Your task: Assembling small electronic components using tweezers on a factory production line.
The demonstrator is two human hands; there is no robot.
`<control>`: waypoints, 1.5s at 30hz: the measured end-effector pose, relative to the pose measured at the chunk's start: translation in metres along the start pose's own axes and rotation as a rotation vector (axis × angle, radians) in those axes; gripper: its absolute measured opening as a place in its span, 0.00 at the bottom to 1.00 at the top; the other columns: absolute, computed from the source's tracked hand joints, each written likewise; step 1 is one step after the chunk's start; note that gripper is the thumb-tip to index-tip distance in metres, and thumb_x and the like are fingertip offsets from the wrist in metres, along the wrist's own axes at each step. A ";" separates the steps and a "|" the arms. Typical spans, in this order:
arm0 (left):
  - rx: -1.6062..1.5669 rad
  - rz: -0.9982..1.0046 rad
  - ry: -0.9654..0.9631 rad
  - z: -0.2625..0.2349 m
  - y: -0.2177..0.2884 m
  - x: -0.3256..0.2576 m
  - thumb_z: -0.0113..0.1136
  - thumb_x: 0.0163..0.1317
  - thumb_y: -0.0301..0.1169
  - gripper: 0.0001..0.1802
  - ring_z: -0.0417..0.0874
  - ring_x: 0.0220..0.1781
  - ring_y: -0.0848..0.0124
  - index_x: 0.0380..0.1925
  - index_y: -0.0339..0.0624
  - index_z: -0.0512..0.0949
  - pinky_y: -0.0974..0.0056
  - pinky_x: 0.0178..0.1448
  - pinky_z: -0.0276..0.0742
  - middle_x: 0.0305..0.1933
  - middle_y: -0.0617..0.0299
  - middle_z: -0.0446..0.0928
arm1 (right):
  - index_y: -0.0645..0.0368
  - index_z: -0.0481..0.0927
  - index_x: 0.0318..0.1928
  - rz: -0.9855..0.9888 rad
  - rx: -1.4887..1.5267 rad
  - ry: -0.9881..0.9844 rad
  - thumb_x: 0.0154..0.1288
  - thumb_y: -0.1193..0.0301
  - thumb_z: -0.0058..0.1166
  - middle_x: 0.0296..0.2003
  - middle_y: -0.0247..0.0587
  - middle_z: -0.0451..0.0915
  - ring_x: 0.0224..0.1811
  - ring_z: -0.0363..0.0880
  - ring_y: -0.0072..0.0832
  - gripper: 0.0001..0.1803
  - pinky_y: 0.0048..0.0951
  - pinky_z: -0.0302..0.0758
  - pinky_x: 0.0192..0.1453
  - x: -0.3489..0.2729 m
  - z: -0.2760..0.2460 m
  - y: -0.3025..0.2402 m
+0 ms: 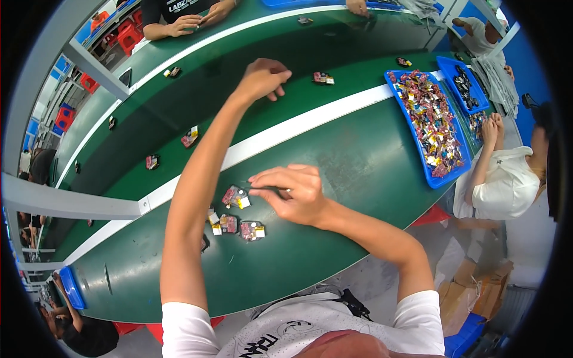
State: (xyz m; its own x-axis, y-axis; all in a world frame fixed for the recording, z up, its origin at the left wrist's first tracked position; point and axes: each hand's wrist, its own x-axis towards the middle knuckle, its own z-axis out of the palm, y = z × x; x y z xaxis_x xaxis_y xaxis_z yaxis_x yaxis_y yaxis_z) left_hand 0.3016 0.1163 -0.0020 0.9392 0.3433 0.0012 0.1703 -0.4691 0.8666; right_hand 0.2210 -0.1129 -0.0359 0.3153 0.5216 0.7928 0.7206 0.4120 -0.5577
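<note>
My right hand (293,194) rests on the green table (334,179) and pinches a thin dark tool, likely tweezers (262,188), whose tip points at a small pink and yellow packet (236,197). Two more small packets (252,231) lie just below it, with another (224,224) beside them near my left forearm. My left arm stretches far forward over the white stripe. My left hand (262,78) is curled with fingers closed, close to a packet (323,78) on the far green belt; I see nothing in it.
A long blue tray (409,128) piled with several packets lies at the right, with a second blue tray (462,83) behind it. Single packets (190,136) dot the far belt. Other people sit at the right (507,179) and across the table (179,24).
</note>
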 end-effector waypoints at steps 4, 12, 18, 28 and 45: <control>0.025 -0.158 0.041 0.043 0.012 0.039 0.67 0.67 0.40 0.20 0.87 0.30 0.71 0.46 0.30 0.84 0.67 0.29 0.84 0.32 0.53 0.83 | 0.58 0.87 0.32 -0.017 -0.008 0.010 0.48 0.80 0.75 0.34 0.36 0.91 0.18 0.77 0.22 0.11 0.24 0.67 0.22 0.000 0.000 0.001; 0.233 -0.218 0.026 0.054 0.008 0.062 0.74 0.60 0.42 0.20 0.88 0.27 0.66 0.36 0.32 0.86 0.64 0.33 0.87 0.33 0.51 0.86 | 0.58 0.87 0.33 -0.030 -0.022 0.024 0.47 0.79 0.75 0.33 0.36 0.90 0.17 0.76 0.25 0.11 0.25 0.65 0.22 0.001 -0.004 0.005; 0.221 -0.256 0.118 0.049 0.002 0.057 0.74 0.60 0.44 0.19 0.88 0.26 0.65 0.34 0.36 0.87 0.63 0.35 0.86 0.34 0.54 0.87 | 0.57 0.86 0.34 -0.006 -0.015 -0.010 0.49 0.79 0.74 0.32 0.35 0.89 0.20 0.80 0.29 0.11 0.27 0.68 0.23 0.000 0.002 0.003; 0.272 -0.285 0.119 0.047 0.008 0.041 0.76 0.59 0.42 0.20 0.85 0.27 0.69 0.33 0.33 0.85 0.66 0.31 0.83 0.32 0.56 0.85 | 0.57 0.85 0.34 0.019 -0.031 -0.041 0.51 0.77 0.73 0.30 0.35 0.87 0.22 0.81 0.33 0.10 0.30 0.71 0.25 -0.001 0.000 -0.001; -0.554 -0.234 0.080 -0.025 -0.010 -0.140 0.67 0.67 0.28 0.08 0.78 0.26 0.81 0.41 0.33 0.82 0.76 0.25 0.69 0.33 0.62 0.83 | 0.56 0.87 0.35 0.147 0.038 -0.086 0.50 0.77 0.76 0.27 0.34 0.87 0.11 0.66 0.22 0.12 0.24 0.65 0.20 -0.003 0.004 -0.012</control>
State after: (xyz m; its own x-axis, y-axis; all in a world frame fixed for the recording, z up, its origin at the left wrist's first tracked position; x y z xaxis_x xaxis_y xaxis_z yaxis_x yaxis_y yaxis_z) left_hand 0.1607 0.0929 0.0019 0.8667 0.4563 -0.2015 0.1688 0.1117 0.9793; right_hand 0.2089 -0.1168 -0.0321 0.3604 0.6393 0.6792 0.6461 0.3542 -0.6761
